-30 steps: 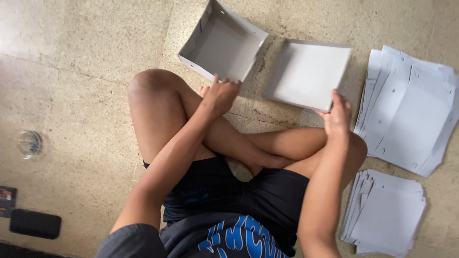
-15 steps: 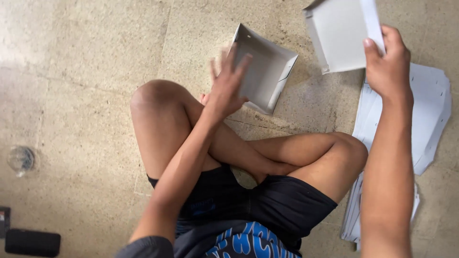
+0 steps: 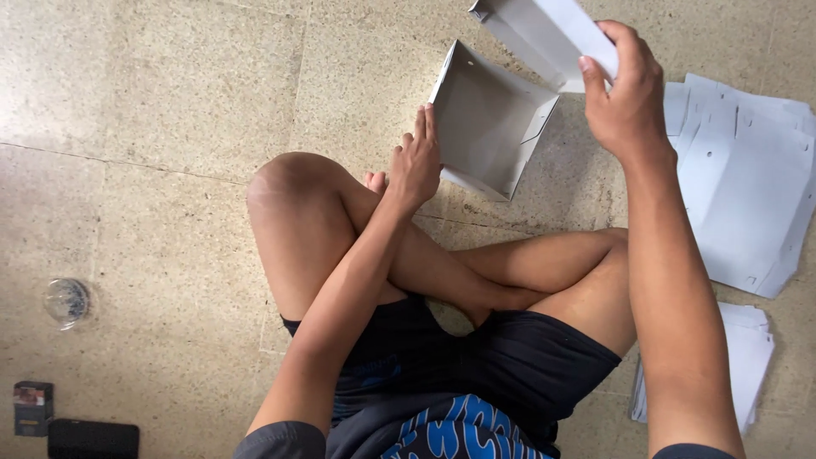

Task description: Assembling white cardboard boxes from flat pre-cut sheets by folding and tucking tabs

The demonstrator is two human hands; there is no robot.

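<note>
The surface is a speckled beige stone floor (image 3: 170, 127) with thin joint lines; the person sits on it cross-legged in dark shorts.

A folded white cardboard box tray (image 3: 489, 123) stands tilted on the floor just beyond the person's knee, its open side facing the camera. A second white tray (image 3: 544, 34) is held up in the air above and to the right of the first, partly cut off by the upper frame edge.

To the right lies a loose stack of flat white cardboard blanks (image 3: 748, 195); a smaller pile of blanks (image 3: 748, 357) lies nearer the person, partly hidden by the right forearm. At far left, well apart, sit a clear glass (image 3: 66, 300), a small dark packet (image 3: 32, 408) and a flat black case (image 3: 93, 439).

The left hand (image 3: 415, 161) is flat, fingers extended and held together, fingertips touching the left wall of the tilted tray. The right hand (image 3: 625, 89) is closed around the edge of the raised tray, thumb on the near face, fingers wrapped behind.
</note>
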